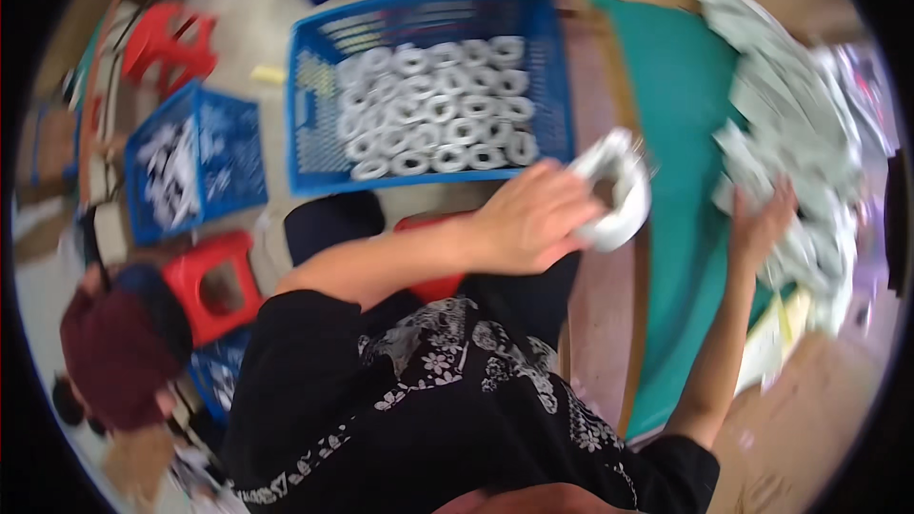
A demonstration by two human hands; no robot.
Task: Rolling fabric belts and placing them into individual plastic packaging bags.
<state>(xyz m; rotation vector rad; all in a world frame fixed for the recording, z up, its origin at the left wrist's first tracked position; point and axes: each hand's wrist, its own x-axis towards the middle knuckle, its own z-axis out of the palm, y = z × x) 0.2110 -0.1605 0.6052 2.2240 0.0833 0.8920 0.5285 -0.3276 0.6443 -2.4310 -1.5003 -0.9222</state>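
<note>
Black patterned shirt (447, 419) fills the lower centre, closest to the lens, both forearms running up and out from it.

Far left: another person in a dark red top (114, 357) sits low on the floor. Beside them a red stool (214, 290), and above it a small blue crate (195, 167) holding mixed white and dark pieces. A second red stool (167, 43) stands at upper left.

Centre: a large blue crate (428, 90) on the floor, filled with white rolls (433, 119) laid in close rows.

Centre right: left hand (528, 219) reaches out past the knee, fingers curled shut round a white roll (614, 192), which is held in the air just off the near corner of the large crate and at the edge of the green table (681, 95). The roll is motion-blurred; its detail cannot be made out.

Right: right hand (762, 224) rests on the pile of white packets (795, 124) spread along the table. Fingers are laid into the lower part of the pile; whether they grip any packet cannot be told, as the fingertips are hidden among the pieces and blurred.
</note>
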